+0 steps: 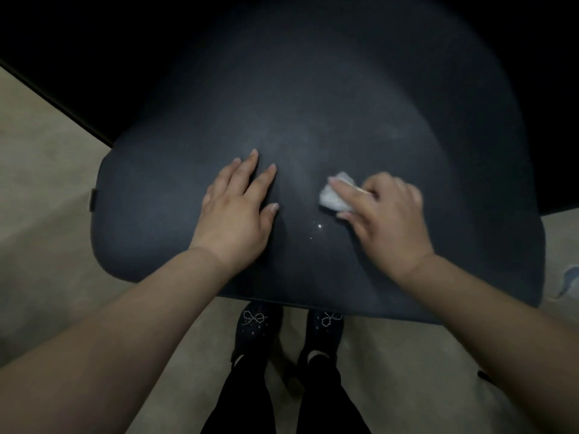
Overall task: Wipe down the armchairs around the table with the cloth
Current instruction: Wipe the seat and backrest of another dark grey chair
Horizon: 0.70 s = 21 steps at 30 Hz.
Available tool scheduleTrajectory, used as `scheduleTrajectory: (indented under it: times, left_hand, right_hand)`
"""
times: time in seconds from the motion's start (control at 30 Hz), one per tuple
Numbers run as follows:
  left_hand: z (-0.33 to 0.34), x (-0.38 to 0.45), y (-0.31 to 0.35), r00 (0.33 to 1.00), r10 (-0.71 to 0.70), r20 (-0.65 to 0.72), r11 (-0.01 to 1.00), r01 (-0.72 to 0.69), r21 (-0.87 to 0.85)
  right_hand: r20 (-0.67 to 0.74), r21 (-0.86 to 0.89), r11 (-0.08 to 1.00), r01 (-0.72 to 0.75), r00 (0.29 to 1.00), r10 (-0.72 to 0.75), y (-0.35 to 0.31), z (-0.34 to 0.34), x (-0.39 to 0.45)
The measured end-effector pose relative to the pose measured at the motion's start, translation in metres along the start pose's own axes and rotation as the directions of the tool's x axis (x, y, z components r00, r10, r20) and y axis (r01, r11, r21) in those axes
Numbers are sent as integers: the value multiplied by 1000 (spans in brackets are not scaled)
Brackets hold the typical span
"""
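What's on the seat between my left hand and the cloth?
In the head view, only bare dark seat cushion lies between the left hand and the white cloth; small glinting specks sit just below.

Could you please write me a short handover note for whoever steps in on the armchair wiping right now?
Left hand: open, flat on the seat, holding nothing.
Right hand: closed on the crumpled white cloth, pressing it on the seat near the middle.
Seat: dark, and a few shiny specks lie just in front of the cloth, between the hands.
Done: cannot tell how much of the seat is wiped.
Left: clear the specks, finish this armchair, then the others; neither they nor the table are in view.
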<state>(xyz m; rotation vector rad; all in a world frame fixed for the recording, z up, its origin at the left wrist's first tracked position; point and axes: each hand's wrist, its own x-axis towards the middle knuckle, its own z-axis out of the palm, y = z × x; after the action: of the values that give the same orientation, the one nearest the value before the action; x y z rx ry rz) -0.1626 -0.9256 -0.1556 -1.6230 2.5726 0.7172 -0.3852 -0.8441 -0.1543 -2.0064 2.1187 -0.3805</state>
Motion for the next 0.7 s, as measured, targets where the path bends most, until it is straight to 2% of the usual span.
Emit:
scheduleTrajectory:
  times: [0.03, 0.1, 0.17, 0.2, 0.27, 0.33, 0.37, 0.43, 0.53, 0.63, 0.7]
  left_hand:
    - [1, -2, 1, 1000, 0, -2, 1000, 0, -4]
    - [3, -5, 4, 1000, 0, -6, 1000, 0, -8]
    - [5, -9, 6, 1000, -1, -13, 1000, 1, -9]
    - [6, -10, 7, 1000, -2, -15, 1000, 2, -10]
    - [8, -13, 8, 1000, -4, -19, 1000, 4, -12]
    - [8, -16, 9, 1000, 0, -19, 1000, -1, -8]
    - [8, -17, 8, 1000, 4, -17, 1000, -5, -5]
    - [8, -19, 8, 1000, 10, -7, 1000, -10, -1]
    - [8, -21, 5, 1000, 15, 1, 1000, -15, -3]
    - [9, -24, 3, 1000, 23, -8, 1000, -23, -4]
    - [11, -24, 3, 1000, 24, -9, 1000, -24, -5]
  right_hand:
    - [-29, -42, 998, -39, 999, 38, 14, -4, -5]
    - [-111, -58, 973, -223, 970, 216, 36, -9, 3]
    - [-157, 17, 907, -420, 895, 417, 42, -4, 26]
    - [-150, 43, 891, -452, 879, 453, 34, 0, 34]
    - [-118, 80, 929, -362, 922, 370, 5, 9, 33]
    - [-66, 107, 978, -178, 980, 186, -22, 15, 7]
    - [-41, 108, 988, -110, 993, 115, -29, 16, -11]
    - [-9, 70, 995, -66, 998, 67, -21, 13, -38]
    - [-103, -3, 976, -217, 971, 215, 8, 6, -44]
    - [-182, 88, 895, -438, 876, 447, 18, 8, -13]
    - [-162, 127, 871, -475, 856, 491, 0, 18, 8]
